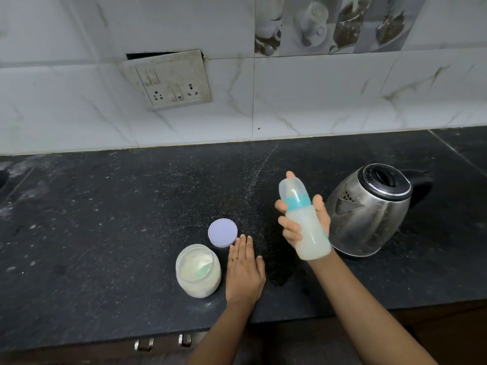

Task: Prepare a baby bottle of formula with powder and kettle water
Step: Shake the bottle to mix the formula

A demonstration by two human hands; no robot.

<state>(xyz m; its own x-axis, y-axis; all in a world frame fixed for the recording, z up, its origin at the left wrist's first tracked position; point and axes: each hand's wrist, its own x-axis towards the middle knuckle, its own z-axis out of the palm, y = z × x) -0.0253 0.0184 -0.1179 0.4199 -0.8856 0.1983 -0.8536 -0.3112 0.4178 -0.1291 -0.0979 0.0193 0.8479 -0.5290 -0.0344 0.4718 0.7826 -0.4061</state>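
My right hand [295,225] holds the baby bottle [307,227] above the dark counter, tilted with its capped top away from me. The bottle has a teal collar, a clear cap and pale milky liquid inside. My left hand [245,270] lies flat, palm down, on the counter [105,233], with a ring on one finger. Just left of it stands the open formula jar [198,270], holding white powder. The jar's lilac lid [222,232] lies flat on the counter beyond my left fingertips. A steel kettle [369,212] stands to the right of the bottle, lid down.
A tiled wall with a loose socket panel [168,80] rises behind the counter. Two metal drawer handles [163,342] show below the counter's front edge. A small wet patch [279,279] lies near my left hand.
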